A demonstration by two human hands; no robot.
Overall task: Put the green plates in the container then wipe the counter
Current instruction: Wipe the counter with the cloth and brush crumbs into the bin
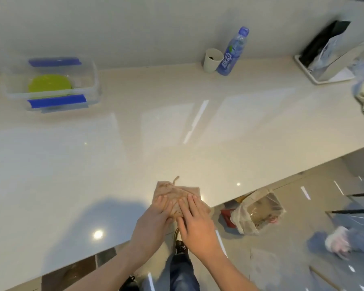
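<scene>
- Counter: the pale glossy slab fills most of the frame, its front edge running diagonally from lower left to right of centre. I judge the wiping step is in hand, and nearly all of the surface lies beyond the cloth.
- Container: a clear box with blue clips, upper left against the wall. The green plates lie inside it, so I take the first part of the task as done.
- Cloth: a folded tan square, lower centre, flat on the counter at its front edge, a loose thread trailing from its far side.
- Left hand: fingers straight and close together, pressing flat on the cloth's left half. Nothing is gripped.
- Right hand: fingers likewise extended and laid flat on the cloth's right half, just beside the left hand. Nothing is gripped.
- To do the step well, I would keep both palms low and the cloth folded, push away from the edge in overlapping strokes toward the wall, and steer around the container at upper left and the bottle and cup at upper centre.
- Even pressure matters; a lifted corner would skip over the glossy surface.
</scene>
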